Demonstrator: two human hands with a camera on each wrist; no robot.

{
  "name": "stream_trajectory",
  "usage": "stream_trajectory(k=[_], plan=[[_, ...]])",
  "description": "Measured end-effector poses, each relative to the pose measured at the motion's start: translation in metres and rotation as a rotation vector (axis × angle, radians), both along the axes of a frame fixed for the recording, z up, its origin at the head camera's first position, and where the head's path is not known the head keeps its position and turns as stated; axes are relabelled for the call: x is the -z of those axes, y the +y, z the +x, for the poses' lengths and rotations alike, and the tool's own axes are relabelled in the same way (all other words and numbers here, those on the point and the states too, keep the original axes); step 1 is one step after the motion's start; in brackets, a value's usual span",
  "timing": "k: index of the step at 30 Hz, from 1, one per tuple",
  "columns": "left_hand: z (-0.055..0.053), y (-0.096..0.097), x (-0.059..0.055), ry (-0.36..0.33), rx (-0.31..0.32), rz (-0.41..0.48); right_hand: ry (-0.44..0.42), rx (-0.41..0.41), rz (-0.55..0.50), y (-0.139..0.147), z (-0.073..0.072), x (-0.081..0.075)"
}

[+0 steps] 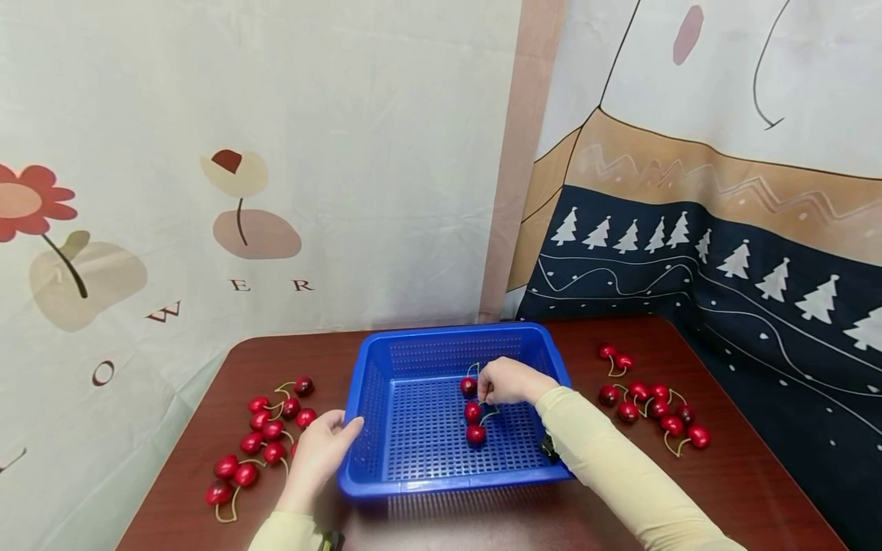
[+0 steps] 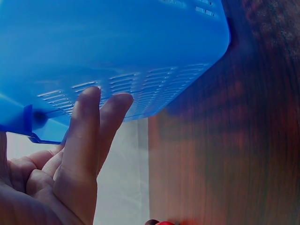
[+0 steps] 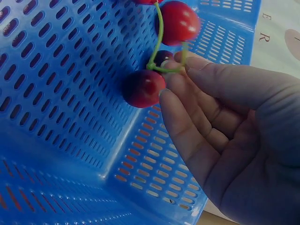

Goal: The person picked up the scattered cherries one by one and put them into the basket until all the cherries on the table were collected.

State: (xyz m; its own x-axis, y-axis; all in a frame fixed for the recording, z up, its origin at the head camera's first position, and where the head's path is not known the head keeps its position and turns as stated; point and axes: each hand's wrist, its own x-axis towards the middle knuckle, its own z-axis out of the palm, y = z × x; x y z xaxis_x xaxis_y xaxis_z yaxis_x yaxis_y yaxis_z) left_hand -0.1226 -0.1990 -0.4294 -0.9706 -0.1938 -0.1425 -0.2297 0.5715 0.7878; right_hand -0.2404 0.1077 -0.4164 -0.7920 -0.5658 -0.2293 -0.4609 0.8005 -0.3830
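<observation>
Right hand [image 1: 508, 381] pinches a cherry stem [image 3: 151, 66], fruit [image 1: 475, 435] inside the blue basket [image 1: 455, 484], left hand [image 1: 320, 445] gripping its side, and one hard tug on tangled stems could snap them!

The cherries [image 1: 475, 435] are red, the basket [image 1: 420, 428] blue — the cloth [image 1: 720, 295] tree-patterned navy

The basket [image 1: 455, 485] reads on my feed as smooth, shiny plastic, the cherries [image 1: 475, 435] as glossy, the tabletop [image 1: 331, 367] as polished, grained wood, the sleeves [image 1: 620, 463] matt cloth, the backdrop [image 1: 386, 153] dull, creased fabric.
</observation>
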Motion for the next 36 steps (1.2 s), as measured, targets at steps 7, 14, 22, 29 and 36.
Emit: stream_trajectory(k=[7, 14, 22, 29, 36], plan=[[-0.001, 0.001, 0.001, 0.013, 0.002, 0.013, -0.010, 0.012, -0.006, 0.002, 0.000, -0.002], [0.000, 0.001, 0.002, 0.029, 0.006, 0.021, -0.011, 0.028, -0.062, 0.012, 0.002, -0.009], [0.000, 0.000, 0.001, 0.024, 0.005, 0.004, 0.019, -0.015, -0.112, 0.029, 0.005, -0.033], [0.000, 0.000, 0.001, 0.031, 0.005, 0.018, 0.086, -0.025, -0.104, 0.049, 0.005, -0.056], [0.000, 0.000, 0.001, 0.025, 0.007, 0.017, 0.118, 0.020, -0.126, 0.074, 0.009, -0.074]])
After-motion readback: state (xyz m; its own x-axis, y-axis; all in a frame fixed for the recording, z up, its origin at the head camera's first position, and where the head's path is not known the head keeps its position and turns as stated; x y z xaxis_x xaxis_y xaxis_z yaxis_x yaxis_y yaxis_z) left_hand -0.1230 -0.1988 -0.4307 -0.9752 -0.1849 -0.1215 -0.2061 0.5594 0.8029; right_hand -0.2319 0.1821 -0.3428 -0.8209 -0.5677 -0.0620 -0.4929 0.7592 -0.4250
